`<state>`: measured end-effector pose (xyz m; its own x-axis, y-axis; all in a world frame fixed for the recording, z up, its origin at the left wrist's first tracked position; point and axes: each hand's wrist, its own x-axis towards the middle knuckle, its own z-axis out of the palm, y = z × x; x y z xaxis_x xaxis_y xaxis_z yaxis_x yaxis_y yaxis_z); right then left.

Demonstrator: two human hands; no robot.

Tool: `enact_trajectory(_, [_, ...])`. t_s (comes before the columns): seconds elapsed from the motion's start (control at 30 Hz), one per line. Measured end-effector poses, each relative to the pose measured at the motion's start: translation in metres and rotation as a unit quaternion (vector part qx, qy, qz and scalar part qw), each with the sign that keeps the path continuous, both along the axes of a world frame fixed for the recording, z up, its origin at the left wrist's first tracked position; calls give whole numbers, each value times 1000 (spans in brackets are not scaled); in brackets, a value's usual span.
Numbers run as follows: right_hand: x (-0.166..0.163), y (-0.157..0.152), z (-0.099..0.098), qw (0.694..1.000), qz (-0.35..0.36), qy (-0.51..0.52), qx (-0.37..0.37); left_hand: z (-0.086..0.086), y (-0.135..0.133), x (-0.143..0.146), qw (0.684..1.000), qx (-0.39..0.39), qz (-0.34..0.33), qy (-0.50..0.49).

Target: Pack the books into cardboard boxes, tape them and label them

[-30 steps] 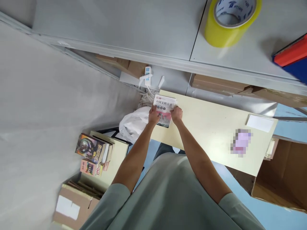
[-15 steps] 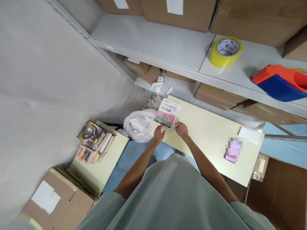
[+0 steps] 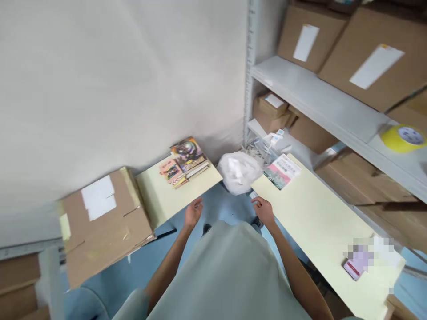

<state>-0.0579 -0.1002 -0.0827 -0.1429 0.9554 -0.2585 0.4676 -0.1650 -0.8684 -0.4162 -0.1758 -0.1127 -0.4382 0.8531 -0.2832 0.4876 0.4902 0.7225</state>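
Pink-covered book lies flat, cover up, at the far end of the long cream table in the head view. It sits just inside that table's corner, apart from both hands, and so flat on the bare top it needs no support. The right hand hovers at the table's near-left edge, short of the book, fingers loosely spread and holding nothing. The left hand hangs left of the table, likewise opened out and empty, close to a smaller table bearing a stack of books. A white plastic bag slumps off the long table's far-left corner, seemingly wedged there by the furniture. Beyond the table, a shelf carries a yellow tape roll.
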Motion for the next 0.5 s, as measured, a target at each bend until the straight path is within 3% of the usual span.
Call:
enact_trajectory(0.2, [-142,-28,17,996,79,33,-2,2,-109,-157,982,89,74,146])
enact_trajectory(0.3, [-219,-55,18,990,131,46,-22,-6,-173,-228,973,69,100,196])
enact_trajectory(0.4, [-284,-85,23,981,183,50,-36,-18,-234,-274,975,14,94,203])
enact_trajectory(0.5, [-326,-112,35,973,220,46,-49,-26,-273,-291,979,-13,54,197])
